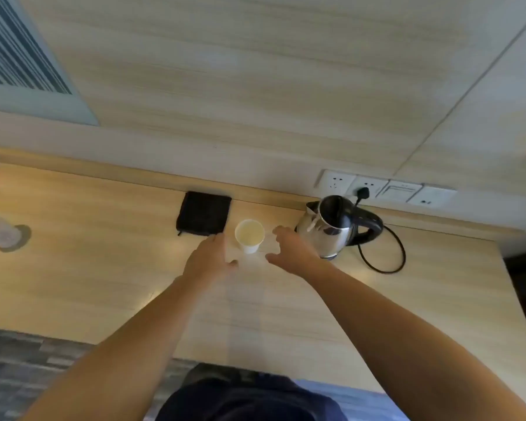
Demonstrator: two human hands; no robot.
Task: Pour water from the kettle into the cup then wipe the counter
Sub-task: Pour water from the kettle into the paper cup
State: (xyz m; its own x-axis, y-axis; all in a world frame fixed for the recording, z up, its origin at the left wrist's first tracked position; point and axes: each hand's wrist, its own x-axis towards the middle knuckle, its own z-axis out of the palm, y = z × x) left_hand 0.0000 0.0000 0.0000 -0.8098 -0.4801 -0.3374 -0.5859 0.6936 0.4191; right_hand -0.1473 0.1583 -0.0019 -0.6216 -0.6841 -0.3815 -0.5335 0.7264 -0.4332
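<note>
A white paper cup (249,236) stands upright on the wooden counter (104,284), between my two hands. My left hand (208,258) hovers just left of the cup with its fingers apart and holds nothing. My right hand (290,249) is just right of the cup, fingers spread, empty, close to the kettle's side. The steel kettle (331,226) with a black handle and lid stands on its base at the right. A folded black cloth (203,213) lies behind my left hand, near the wall.
The kettle's black cord (386,262) loops on the counter and plugs into a row of wall sockets (386,189). A clear glass on a grey coaster (3,233) sits at the far left. The counter's right edge lies past the kettle.
</note>
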